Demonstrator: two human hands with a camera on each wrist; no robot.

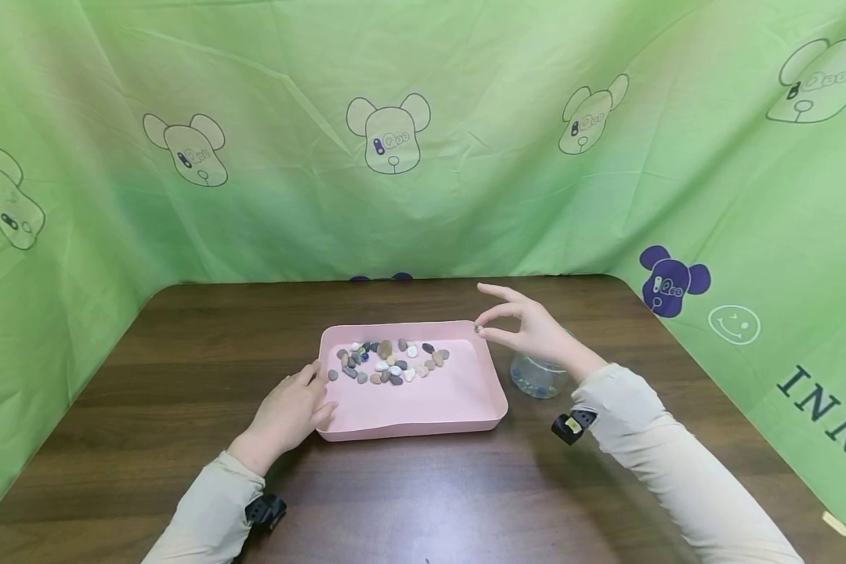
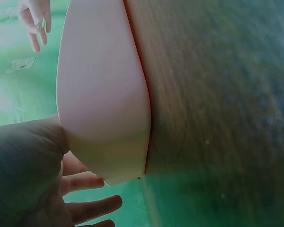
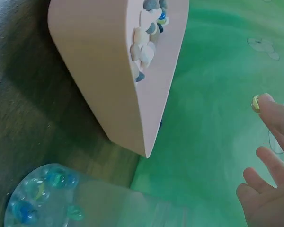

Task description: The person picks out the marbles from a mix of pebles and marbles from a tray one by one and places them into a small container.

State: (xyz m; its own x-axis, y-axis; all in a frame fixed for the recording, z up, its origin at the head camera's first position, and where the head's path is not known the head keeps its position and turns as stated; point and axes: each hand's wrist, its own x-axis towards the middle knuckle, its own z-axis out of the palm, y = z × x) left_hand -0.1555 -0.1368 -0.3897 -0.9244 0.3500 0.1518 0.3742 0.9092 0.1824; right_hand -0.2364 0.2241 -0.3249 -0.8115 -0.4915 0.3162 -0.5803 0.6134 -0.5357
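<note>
A pink tray holds several pebbles and a blue marble. My left hand holds the tray's left side, its thumb over the rim and its fingers along the outer wall. In the left wrist view, the fingers spread beyond the tray's corner, and the thumb tip is hidden behind the wall. Above the tray's right rim, my right hand pinches a small glass marble between thumb and index finger, its other fingers apart. Under that forearm stands a clear jar, partly hidden, with several marbles at its bottom.
Tray and jar stand on a dark brown wooden table. A green cloth with bear drawings hangs behind and at both sides of it. The jar stands close to the tray's right side.
</note>
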